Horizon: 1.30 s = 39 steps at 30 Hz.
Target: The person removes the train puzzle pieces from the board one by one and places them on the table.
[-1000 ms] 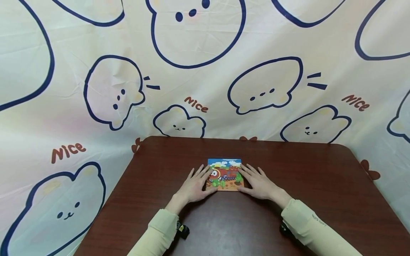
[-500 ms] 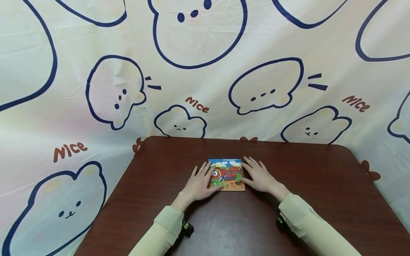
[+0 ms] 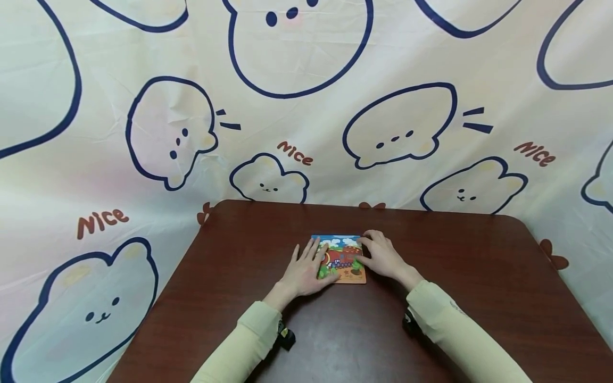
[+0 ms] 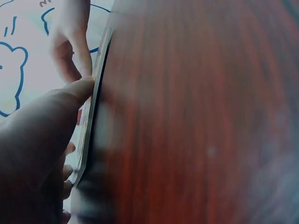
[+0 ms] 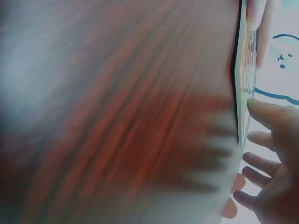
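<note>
On the table lies a thin square board printed with a cartoon train, clouds and green plants. My left hand rests on its left part with straight, spread fingers, and its thumb lies across the lower edge. At the right side, my right hand has its thumb on the board's face and its fingers loosely bent near the upper right corner. Seen edge-on in the right wrist view, the board lies flat, and the right thumb touches it. The left hand covers part of the picture.
The dark brown wooden table extends around the board on all sides. Behind it hangs a pale cloth with blue bear outlines. A small black device is strapped at the left wrist.
My left hand has slid rightward, farther over the board. My right hand first moved up along the right edge, then inward, its fingers bending more. The board has hardly moved.
</note>
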Each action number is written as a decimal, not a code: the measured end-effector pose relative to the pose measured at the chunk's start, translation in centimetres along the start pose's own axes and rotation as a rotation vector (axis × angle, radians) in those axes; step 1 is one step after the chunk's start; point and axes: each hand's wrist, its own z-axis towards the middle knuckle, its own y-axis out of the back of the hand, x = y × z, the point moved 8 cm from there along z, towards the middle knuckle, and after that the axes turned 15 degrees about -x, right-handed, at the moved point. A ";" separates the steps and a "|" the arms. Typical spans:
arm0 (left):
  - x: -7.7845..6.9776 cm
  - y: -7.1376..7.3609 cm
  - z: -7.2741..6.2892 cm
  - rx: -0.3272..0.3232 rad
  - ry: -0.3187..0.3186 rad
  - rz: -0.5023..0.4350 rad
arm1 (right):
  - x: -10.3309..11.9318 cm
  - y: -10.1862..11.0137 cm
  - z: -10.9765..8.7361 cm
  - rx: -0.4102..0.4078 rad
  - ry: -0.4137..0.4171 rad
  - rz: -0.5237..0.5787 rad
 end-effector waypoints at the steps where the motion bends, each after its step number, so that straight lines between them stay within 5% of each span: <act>1: 0.0 -0.1 0.0 0.005 0.002 -0.001 | 0.1 -0.1 0.2 0.003 -0.004 -0.001; 20: -0.1 0.1 0.0 0.009 0.002 0.030 | -0.5 -1.1 2.3 0.018 -0.173 0.075; 39: 0.2 0.0 0.0 0.020 0.017 0.002 | -0.3 -1.7 2.3 0.038 -0.233 0.249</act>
